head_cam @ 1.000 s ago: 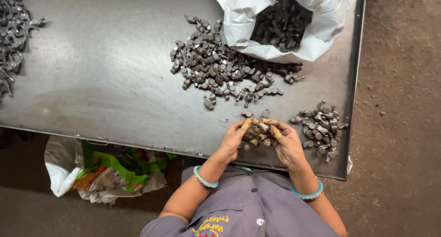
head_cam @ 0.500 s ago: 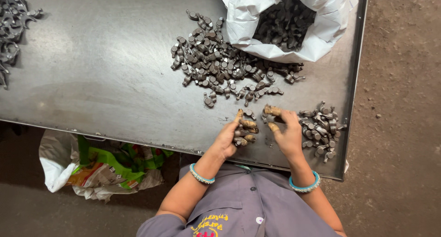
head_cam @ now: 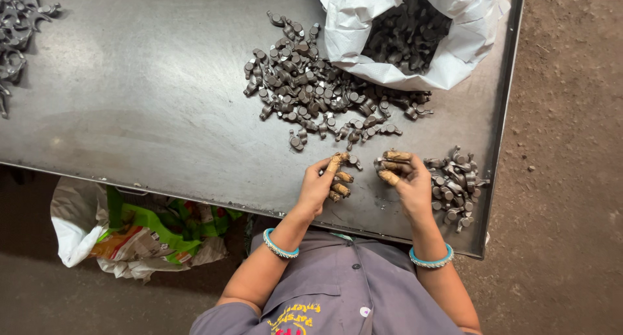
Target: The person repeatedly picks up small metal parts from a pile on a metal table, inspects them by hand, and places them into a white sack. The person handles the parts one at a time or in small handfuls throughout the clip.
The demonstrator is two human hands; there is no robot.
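Fingers of the left hand (head_cam: 322, 182) curl around a small grey metal part (head_cam: 354, 160) near the table's (head_cam: 130, 101) front edge; those of the right hand (head_cam: 410, 182) pinch another small part (head_cam: 379, 164) (mostly hidden by the fingertips); a small heap of parts (head_cam: 455, 186) lies just right of that hand; a larger pile (head_cam: 311, 95) spreads below the open white sack (head_cam: 415, 36).

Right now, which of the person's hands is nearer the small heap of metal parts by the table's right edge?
Right. The right hand lies just beside the small heap of metal parts, its edge almost touching them. The left hand sits farther off, on the other side of the right hand.
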